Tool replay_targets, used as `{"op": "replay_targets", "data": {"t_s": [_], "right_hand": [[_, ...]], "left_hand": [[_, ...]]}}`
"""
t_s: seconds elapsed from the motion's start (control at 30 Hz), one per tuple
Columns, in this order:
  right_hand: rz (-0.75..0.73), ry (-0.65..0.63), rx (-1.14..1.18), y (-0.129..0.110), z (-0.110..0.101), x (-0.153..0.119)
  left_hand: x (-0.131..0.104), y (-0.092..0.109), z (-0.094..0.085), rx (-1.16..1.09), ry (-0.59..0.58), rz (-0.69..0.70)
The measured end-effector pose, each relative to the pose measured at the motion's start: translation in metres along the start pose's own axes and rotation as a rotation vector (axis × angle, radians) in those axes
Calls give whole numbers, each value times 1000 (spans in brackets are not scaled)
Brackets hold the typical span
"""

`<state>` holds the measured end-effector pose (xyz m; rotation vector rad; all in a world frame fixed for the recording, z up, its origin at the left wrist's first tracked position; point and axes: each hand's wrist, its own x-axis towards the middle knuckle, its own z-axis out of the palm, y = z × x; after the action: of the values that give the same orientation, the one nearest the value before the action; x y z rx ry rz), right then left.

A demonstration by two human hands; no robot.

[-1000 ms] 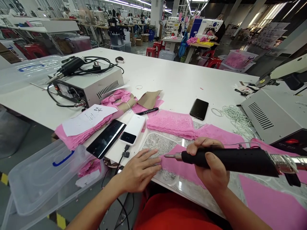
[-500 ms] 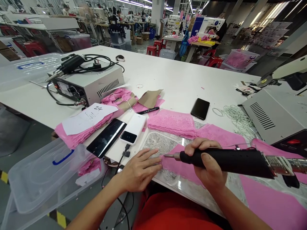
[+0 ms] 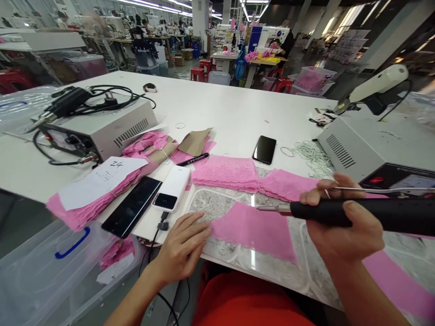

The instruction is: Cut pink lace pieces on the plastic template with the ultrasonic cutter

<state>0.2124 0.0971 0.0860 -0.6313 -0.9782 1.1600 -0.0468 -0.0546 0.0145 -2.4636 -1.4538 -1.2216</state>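
Note:
My left hand (image 3: 181, 249) lies with fingers stretched out on the worktop, fingertips at the left edge of a flat pink fabric piece (image 3: 253, 233). That piece rests on a clear-covered, grey-patterned surface (image 3: 214, 203). My right hand (image 3: 343, 222) is wrapped round a black ultrasonic welding gun (image 3: 370, 215), held level. Its pointed metal tip is directed left, over the top of the pink piece; I cannot tell if it touches. A thin metal strip (image 3: 353, 189) runs above the gun past my fingers. Behind lies a stack of pink lace pieces (image 3: 226, 172).
A phone (image 3: 132, 206), a white power bank (image 3: 171, 188) and a marker (image 3: 192, 159) lie left, near a tied pink bundle (image 3: 98, 194). Grey control boxes (image 3: 108, 127) (image 3: 353, 140) flank the table. Another phone (image 3: 264, 149) and pale elastic bands (image 3: 314, 156) lie farther back.
My right hand and the gun have moved right and away from my left hand, uncovering more of the pink piece. The view has shifted right. My left hand stays flat at the fabric's edge.

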Motion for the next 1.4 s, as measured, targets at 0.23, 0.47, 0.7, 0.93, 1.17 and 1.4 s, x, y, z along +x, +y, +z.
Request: {"op": "replay_targets", "data": {"t_s": [0.23, 0.47, 0.7, 0.93, 1.17, 1.4], "right_hand": [[-98, 153, -4, -1, -31, 11], [-65, 65, 24, 20, -7, -2], [-40, -9, 7, 26, -6, -5], [-36, -2, 17, 29, -4, -4], [-27, -8, -8, 32, -4, -5], [-74, -55, -29, 31, -3, -5]], "left_hand": [[32, 14, 23, 85, -133, 133], [38, 6, 31, 164, -288, 163], [35, 10, 32, 146, -294, 136], [34, 10, 33, 131, -283, 110], [35, 11, 31, 128, -286, 113], [36, 11, 30, 133, -290, 128]]}}
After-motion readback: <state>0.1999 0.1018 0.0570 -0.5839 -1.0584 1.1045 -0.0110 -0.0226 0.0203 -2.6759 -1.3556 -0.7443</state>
